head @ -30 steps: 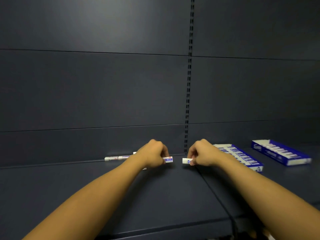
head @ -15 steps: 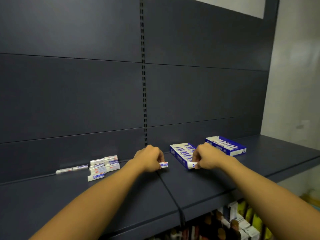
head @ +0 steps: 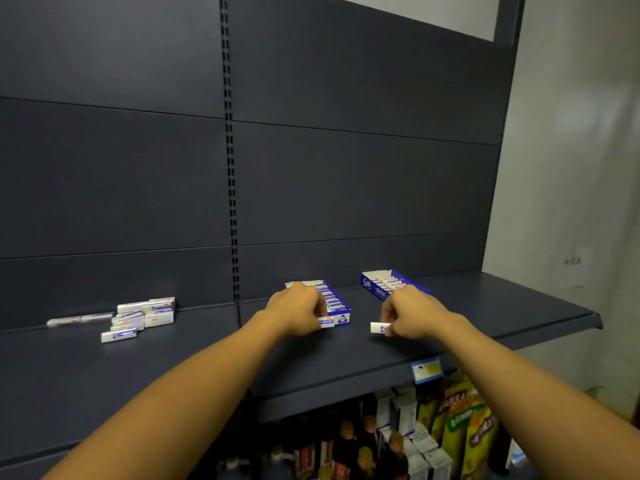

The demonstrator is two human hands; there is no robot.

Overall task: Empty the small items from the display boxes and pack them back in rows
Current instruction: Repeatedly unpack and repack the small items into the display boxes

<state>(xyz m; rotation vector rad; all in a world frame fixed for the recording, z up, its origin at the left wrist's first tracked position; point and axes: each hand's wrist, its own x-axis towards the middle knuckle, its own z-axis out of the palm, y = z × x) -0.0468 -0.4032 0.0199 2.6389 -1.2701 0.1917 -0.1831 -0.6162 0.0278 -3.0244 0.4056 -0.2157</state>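
Both forearms reach out over a dark shelf (head: 502, 306) backed by dark wall panels. The left hand (head: 298, 315) is curled with its fingers pinching a small white item with a blue label (head: 326, 322), held just at the near end of the nearer display box (head: 337, 304); hand and box overlap in this view, so whether the item touches the box is hard to tell. That blue box lies flat on the shelf with a row of the same white-and-blue items packed in it. The right hand (head: 412, 317) is likewise curled, gripping a second small white item (head: 379, 327) that sticks out to the left of its fingers, low over the shelf and apart from both boxes. Behind this hand lies the farther display box (head: 372, 284), also blue, its contents partly hidden by the knuckles. Well to the left, a loose pile of the small items (head: 138, 318) lies on the shelf near the back panel, with two more lying end to end just left of it. Below the shelf edge hangs a price tag (head: 426, 370), and beneath it stand bottles and packets (head: 415, 438), blurred.
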